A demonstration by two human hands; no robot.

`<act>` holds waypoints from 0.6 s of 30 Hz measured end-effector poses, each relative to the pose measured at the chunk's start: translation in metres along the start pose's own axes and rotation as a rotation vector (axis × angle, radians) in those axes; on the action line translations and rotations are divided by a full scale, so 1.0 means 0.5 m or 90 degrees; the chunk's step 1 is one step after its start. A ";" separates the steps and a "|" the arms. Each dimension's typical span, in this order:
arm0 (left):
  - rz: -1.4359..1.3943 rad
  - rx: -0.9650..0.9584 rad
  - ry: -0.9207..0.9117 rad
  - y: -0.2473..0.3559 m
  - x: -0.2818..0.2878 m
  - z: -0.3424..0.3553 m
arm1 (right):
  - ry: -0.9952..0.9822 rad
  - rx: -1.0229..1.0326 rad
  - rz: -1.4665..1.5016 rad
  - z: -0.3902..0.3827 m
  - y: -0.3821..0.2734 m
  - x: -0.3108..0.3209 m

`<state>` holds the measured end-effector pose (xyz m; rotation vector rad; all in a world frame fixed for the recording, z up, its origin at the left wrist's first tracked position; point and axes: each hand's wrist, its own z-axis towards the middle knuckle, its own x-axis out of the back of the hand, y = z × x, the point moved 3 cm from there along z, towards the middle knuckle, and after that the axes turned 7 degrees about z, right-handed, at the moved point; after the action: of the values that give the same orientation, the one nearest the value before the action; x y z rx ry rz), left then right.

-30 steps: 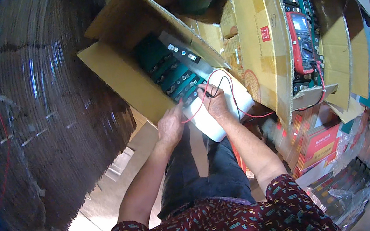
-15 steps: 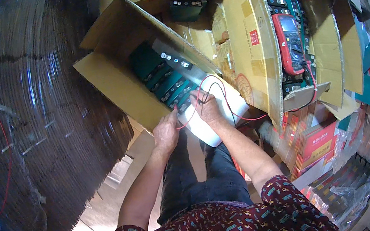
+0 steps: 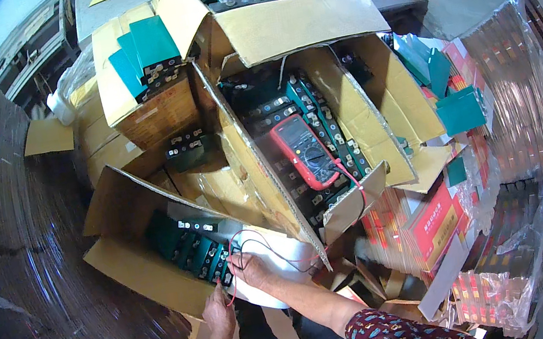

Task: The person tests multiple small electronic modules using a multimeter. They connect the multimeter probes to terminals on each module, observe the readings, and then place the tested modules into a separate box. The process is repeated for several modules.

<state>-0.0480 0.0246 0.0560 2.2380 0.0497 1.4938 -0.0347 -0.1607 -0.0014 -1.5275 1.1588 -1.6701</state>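
My left hand is closed at the near edge of an open cardboard box, pinching a test probe whose red lead loops beside it. My right hand is closed on the other probe, with the black lead at its fingers. Both sets of fingertips are at the terminals of green battery cells standing in a row inside the box. The probe tips are too small to make out. Under my right wrist lies a white sheet. The leads run to a red multimeter on cells in the larger box to the right.
Another box of cells stands at the far side. Green cells sit on a closed carton at the back left. Stacked cardboard sheets rise at the left. Red cartons and plastic-wrapped stacks stand at the right.
The view has swung up and to the right, showing more boxes and the room. Both hands stay at the cells, now lower and further left in the picture.
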 end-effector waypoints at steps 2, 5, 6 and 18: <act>0.003 -0.003 0.007 -0.009 -0.007 -0.002 | 0.005 0.013 -0.010 0.001 -0.003 0.001; 0.000 0.010 -0.003 -0.014 0.006 -0.003 | -0.036 -0.023 -0.011 0.000 -0.013 -0.006; -0.005 0.011 -0.004 -0.012 0.007 -0.003 | -0.057 -0.044 -0.013 -0.003 -0.007 -0.008; -0.006 0.034 -0.034 -0.013 -0.009 -0.001 | -0.002 -0.017 0.000 -0.004 -0.007 0.001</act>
<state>-0.0490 0.0293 0.0497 2.3162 0.0840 1.4431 -0.0363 -0.1593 0.0018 -1.5458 1.1849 -1.6584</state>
